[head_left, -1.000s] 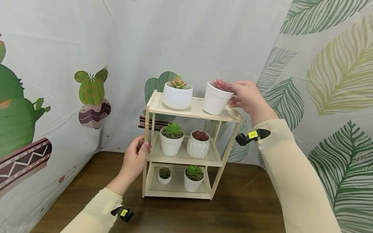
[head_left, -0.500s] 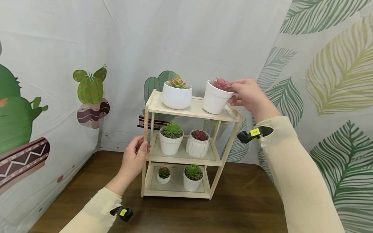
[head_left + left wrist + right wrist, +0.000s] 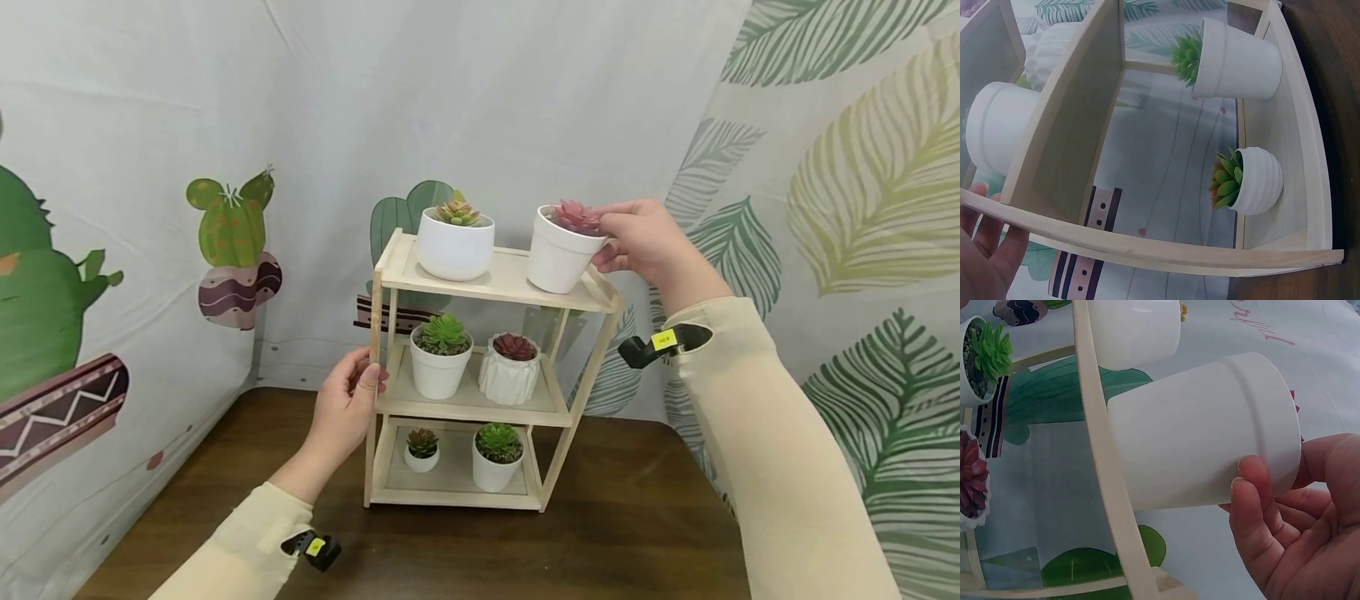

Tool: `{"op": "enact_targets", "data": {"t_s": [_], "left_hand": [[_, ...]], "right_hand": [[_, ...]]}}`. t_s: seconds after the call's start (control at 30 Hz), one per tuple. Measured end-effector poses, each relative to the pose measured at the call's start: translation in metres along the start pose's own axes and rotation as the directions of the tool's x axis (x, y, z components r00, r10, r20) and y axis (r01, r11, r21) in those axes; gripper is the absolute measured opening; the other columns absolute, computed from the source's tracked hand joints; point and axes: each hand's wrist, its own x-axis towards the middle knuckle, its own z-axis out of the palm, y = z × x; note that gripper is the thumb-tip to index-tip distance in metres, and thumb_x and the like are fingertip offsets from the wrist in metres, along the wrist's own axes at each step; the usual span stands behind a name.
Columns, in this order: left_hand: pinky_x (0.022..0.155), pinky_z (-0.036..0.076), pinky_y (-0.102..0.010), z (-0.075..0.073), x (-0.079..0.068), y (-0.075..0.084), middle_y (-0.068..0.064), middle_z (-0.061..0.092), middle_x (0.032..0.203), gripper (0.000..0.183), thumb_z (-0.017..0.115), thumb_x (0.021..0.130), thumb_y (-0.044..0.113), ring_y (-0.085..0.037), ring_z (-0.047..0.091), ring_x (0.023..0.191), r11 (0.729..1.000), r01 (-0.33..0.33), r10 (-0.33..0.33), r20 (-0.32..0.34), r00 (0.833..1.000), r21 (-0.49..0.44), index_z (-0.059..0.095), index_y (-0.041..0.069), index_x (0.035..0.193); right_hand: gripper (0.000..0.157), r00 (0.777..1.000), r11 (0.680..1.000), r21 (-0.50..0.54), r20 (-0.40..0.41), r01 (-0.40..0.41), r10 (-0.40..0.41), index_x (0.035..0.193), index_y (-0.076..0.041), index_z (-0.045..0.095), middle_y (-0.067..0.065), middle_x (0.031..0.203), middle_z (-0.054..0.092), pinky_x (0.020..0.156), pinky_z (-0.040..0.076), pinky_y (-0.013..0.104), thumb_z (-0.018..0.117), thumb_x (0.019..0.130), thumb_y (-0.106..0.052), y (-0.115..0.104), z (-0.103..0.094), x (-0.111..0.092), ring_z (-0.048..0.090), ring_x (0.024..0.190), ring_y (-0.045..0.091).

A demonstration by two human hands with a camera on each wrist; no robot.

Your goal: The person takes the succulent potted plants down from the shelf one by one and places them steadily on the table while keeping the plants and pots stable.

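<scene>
On the top tier of a three-tier wooden plant shelf (image 3: 491, 289), a white pot with a pink succulent (image 3: 562, 257) stands at the right end. My right hand (image 3: 641, 242) holds this pot at its right rim; in the right wrist view the fingers (image 3: 1254, 487) lie against the white wall under the rim band. My left hand (image 3: 348, 400) grips the shelf's left upright beside the middle tier, thumb in front. The left wrist view shows those fingers (image 3: 1007, 250) at the wooden upright (image 3: 1116, 240). A rounded white pot with a green-red succulent (image 3: 456, 247) sits left of the held pot.
The middle tier carries a green succulent pot (image 3: 440, 371) and a ridged white pot with a dark red succulent (image 3: 510, 379). Below are a small succulent pot (image 3: 422, 458) and another green one (image 3: 495, 471). The shelf stands on a dark wooden table (image 3: 615, 517) before a printed curtain.
My right hand has shifted slightly to the right and the pink succulent's pot has moved a little the same way. My left hand keeps its grip on the upright.
</scene>
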Motion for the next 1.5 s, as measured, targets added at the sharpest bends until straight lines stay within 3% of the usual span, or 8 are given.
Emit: {"op": "enact_targets", "data": {"t_s": [0.57,0.87,1.1,1.5], "left_hand": [[0.071,0.054,-0.019,-0.003,0.001,0.004,-0.018,0.073,0.107,0.038,0.049,0.11,0.03,-0.012,0.068,0.088,1.0,0.027,-0.027,-0.001,1.0,-0.004,0.059,0.006,0.138],[0.065,0.048,-0.017,-0.007,0.001,0.004,-0.016,0.073,0.101,0.032,0.053,0.109,0.026,0.0,0.057,0.079,0.999,0.04,-0.037,-0.062,0.997,0.033,0.069,0.004,0.125],[0.067,0.046,-0.017,-0.008,0.002,0.011,-0.014,0.071,0.1,0.029,0.055,0.107,0.025,-0.002,0.053,0.078,0.996,0.081,-0.079,-0.043,0.996,0.033,0.07,0.005,0.123],[0.073,0.048,-0.024,-0.015,0.013,0.025,-0.014,0.068,0.1,0.042,0.047,0.109,0.039,-0.009,0.056,0.084,0.988,0.127,-0.129,0.017,0.991,0.09,0.07,0.005,0.118]], "right_hand": [[0.048,1.0,1.0,-0.027,-0.002,0.004,-0.005,0.144,0.006,0.052,-0.001,0.091,0.067,0.06,0.06,0.027,0.046,0.099,-0.009,-0.003,-0.023,-0.012,0.064,0.056,0.013],[0.047,0.999,0.998,-0.053,-0.028,0.032,-0.034,0.143,0.005,0.054,-0.004,0.091,0.069,0.06,0.06,0.027,0.049,0.099,-0.01,-0.001,-0.036,-0.018,0.065,0.057,0.012],[0.048,0.997,0.996,-0.068,-0.049,0.05,-0.053,0.144,0.006,0.053,-0.006,0.091,0.07,0.06,0.061,0.028,0.051,0.099,-0.01,0.001,-0.049,-0.03,0.065,0.057,0.013],[0.047,0.995,0.996,-0.058,-0.068,0.064,-0.068,0.144,0.008,0.05,-0.009,0.085,0.072,0.058,0.06,0.028,0.053,0.101,-0.012,0.002,-0.076,-0.05,0.064,0.055,0.012]]}}
